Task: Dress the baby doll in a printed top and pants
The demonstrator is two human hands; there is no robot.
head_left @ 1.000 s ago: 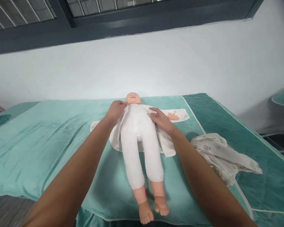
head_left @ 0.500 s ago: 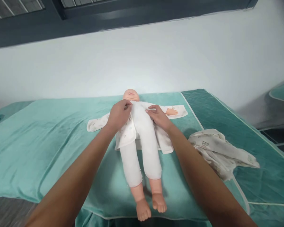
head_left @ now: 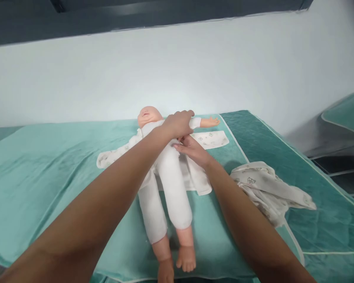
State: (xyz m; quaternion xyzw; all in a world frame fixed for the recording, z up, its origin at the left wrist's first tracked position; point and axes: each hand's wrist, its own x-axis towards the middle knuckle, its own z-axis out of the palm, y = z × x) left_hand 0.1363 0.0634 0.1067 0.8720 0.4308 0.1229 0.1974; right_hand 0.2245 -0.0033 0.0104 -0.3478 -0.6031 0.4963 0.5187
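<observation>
Green sheet (head_left: 59, 149) spreads widely toward 9 o'clock; the doll (head_left: 171, 171) lies mid-view, feet near its 6 o'clock edge. Left hand (head_left: 179, 124) curls over the doll's upper arm, right hand (head_left: 194, 151) beside the shirt (head_left: 214, 138), thumb apart; whether either grips, I cannot tell.

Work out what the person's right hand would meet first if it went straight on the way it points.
The right hand would most likely meet the doll's white body first, just past its thumb; whether they already touch is hard to tell.
</observation>
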